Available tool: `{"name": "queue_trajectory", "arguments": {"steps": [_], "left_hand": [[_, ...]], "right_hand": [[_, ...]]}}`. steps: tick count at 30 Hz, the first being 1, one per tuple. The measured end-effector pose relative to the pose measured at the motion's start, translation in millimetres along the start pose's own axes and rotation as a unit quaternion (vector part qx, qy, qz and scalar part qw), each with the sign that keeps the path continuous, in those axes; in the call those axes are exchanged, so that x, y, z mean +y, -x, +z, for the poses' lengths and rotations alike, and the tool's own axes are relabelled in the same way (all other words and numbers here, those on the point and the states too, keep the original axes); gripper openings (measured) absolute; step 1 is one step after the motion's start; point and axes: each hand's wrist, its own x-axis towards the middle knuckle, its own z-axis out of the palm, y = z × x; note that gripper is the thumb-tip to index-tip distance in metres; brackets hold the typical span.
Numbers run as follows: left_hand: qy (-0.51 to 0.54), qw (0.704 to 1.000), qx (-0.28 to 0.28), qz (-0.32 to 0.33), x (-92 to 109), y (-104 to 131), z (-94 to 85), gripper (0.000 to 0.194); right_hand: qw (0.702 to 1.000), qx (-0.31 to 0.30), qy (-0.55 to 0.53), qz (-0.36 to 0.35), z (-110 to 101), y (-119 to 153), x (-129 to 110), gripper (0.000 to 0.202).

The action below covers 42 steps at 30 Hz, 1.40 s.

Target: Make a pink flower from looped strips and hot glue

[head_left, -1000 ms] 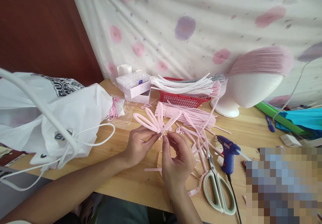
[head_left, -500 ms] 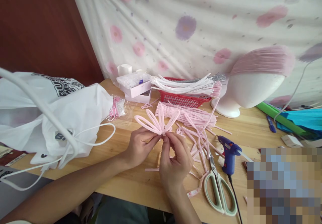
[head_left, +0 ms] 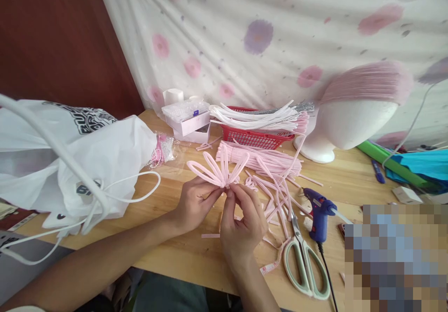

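A pink looped piece (head_left: 220, 172), made of fuzzy stems bent into petal-like loops, stands up between my two hands above the table. My left hand (head_left: 198, 204) pinches its gathered base from the left with thumb and fingers. From the right, my right hand (head_left: 243, 218) grips the same base between thumb and forefinger. The fingertips of both hands nearly meet there and hide the very bottom. Behind the piece lies a bundle of pink stems (head_left: 259, 157), with loose bent stems (head_left: 275, 195) to its right.
Scissors (head_left: 304, 267) and a blue glue gun (head_left: 318, 214) lie right of my hands. Farther back are a red basket (head_left: 257, 138) of stems, stacked boxes (head_left: 187, 120) and a white foam head (head_left: 353, 120). A white bag (head_left: 105, 162) and cable (head_left: 59, 148) are at left.
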Motion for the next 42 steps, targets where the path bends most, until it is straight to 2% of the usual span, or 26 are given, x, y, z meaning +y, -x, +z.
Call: {"name": "queue_trajectory", "arguments": {"steps": [10,18,26,30,34,39,42], "left_hand": [[-0.006,1.000,-0.003,0.002,3,0,0.0,0.017],[-0.003,1.000,-0.001,-0.008,2,0,-0.7,0.017],[-0.021,1.000,0.008,-0.015,3,-2,-1.3,0.015],[-0.038,0.999,0.020,-0.013,3,-5,-2.5,0.018],[-0.031,0.999,0.027,-0.030,1,-7,-3.6,0.020],[-0.032,0.999,0.031,-0.031,-1,-8,-4.8,0.021],[-0.037,0.998,0.040,-0.038,-2,-9,-6.0,0.024]], "right_hand": [[1.000,-0.006,0.000,0.010,0,1,-1,0.022],[0.999,-0.004,-0.024,0.049,-1,3,-1,0.021],[0.978,-0.025,-0.095,0.185,-2,8,3,0.004],[0.964,-0.031,-0.114,0.237,-3,7,3,0.018],[0.932,-0.025,-0.203,0.298,-3,4,3,0.022],[0.850,-0.026,-0.370,0.374,-4,-2,3,0.021],[0.825,-0.027,-0.410,0.388,-5,-6,3,0.025]]}}
